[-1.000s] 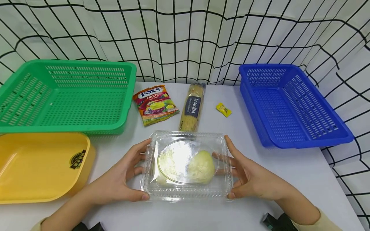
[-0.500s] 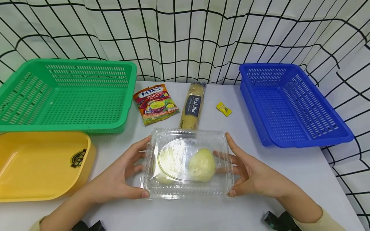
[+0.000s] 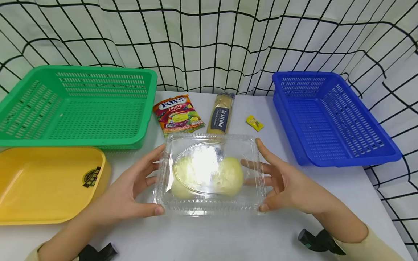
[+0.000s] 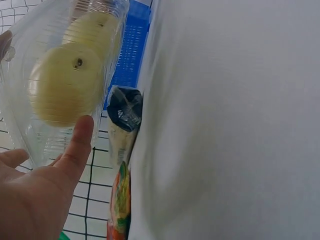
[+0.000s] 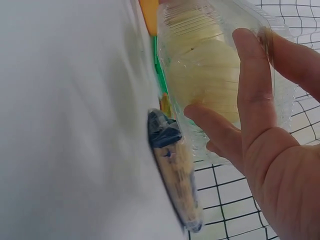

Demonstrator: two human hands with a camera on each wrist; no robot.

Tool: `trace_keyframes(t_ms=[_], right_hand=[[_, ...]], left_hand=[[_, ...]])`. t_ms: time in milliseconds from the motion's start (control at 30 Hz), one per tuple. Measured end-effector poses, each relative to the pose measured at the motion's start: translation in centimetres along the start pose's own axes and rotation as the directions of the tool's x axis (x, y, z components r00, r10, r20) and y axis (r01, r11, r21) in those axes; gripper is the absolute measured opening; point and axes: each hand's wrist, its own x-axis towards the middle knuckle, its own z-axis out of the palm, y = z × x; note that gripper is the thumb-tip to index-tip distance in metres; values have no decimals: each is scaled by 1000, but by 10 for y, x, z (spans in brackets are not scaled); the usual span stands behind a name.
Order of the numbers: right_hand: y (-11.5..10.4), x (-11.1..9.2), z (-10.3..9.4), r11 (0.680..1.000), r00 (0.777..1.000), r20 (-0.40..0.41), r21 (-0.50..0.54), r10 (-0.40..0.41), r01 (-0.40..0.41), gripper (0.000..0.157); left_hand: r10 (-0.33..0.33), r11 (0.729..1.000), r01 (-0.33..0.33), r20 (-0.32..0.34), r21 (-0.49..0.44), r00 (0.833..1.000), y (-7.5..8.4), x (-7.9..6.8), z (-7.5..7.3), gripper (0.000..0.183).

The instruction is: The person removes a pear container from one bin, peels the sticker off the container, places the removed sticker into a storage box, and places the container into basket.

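Observation:
In the head view, a clear plastic clamshell box is held between both hands, above the table. Two round, pale yellow fruits lie inside it, partly veiled by glare on the lid. My left hand grips the box's left end, thumb at the near corner and fingers along the side and underneath. At the right end, my right hand holds it likewise, with fingers showing through the plastic. From the left wrist, a fruit with a dark blossom end shows through the ribbed wall.
Behind the box lie a red candy bag, a spaghetti pack and a small yellow sweet. A green basket and yellow tub stand left, a blue basket right. Black wire mesh encloses the back.
Both hands have raised the box and shifted it slightly away from the body. It now covers more of the spaghetti pack and overlaps the candy bag's lower edge.

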Motion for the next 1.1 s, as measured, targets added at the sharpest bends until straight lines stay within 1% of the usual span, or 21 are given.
trace_keyframes(t_ms=[100,233,367,467,500,633,833,867,933,1100], right_hand=[[-6,3,0,999,999,13,12,-36,35,137],[-14,11,0,997,997,24,26,-76,75,135],[-23,22,5,997,998,0,34,-70,70,135],[-31,32,8,997,998,-9,38,-69,69,133],[-34,35,10,997,997,-10,38,-70,71,133],[-45,48,14,994,995,2,53,-96,95,133],[-55,72,19,992,993,-4,36,-121,121,131],[-56,77,20,991,992,-7,31,-127,127,131],[-57,87,21,990,990,-13,18,-137,137,130],[-59,114,22,987,986,-27,-10,-164,163,127]], left_hand=[[17,1000,-17,-12,16,1000,9,0,-3,130],[26,999,-25,-41,36,999,20,-2,-9,129],[30,998,-27,-69,49,997,29,-5,-19,127],[55,998,-52,-80,42,995,34,-7,-27,126],[55,998,-51,-87,41,995,36,-8,-30,126],[119,993,-120,-97,0,988,43,-9,-40,124],[194,980,-198,-129,-20,972,54,-12,-57,123],[199,979,-204,-139,-21,970,54,-14,-61,123],[230,970,-238,-144,-41,962,54,-15,-69,120],[286,952,-299,-156,-69,945,50,-16,-91,112]])
